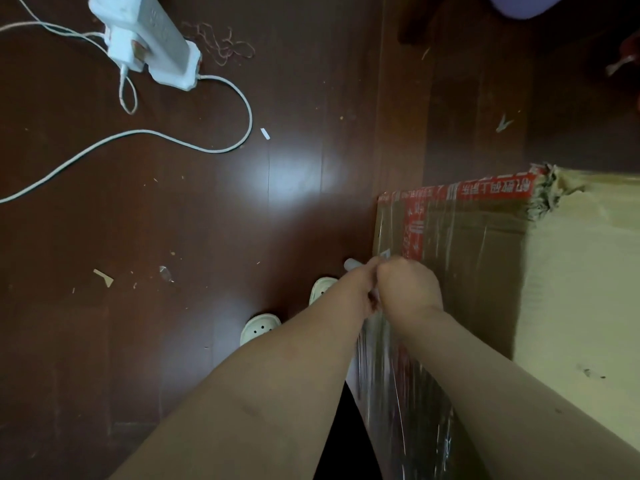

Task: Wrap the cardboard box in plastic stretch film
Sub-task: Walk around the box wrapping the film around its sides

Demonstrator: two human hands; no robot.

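Observation:
A big cardboard box (571, 271) with red printed tape stands at the right on the floor. Clear stretch film (460, 244) covers its left side face. A wrinkled band of film (384, 368) runs down between my forearms. My left hand (360, 285) and my right hand (408, 289) are close together at the box's lower left edge, both curled around the stretch film roll, whose white end (350, 264) sticks out past my left hand. Most of the roll is hidden by my hands.
A dark wooden floor (207, 237) with scraps of paper and tape. A white power strip (152, 39) with cables lies at the top left. My feet in pale slippers (259, 329) stand just left of the box.

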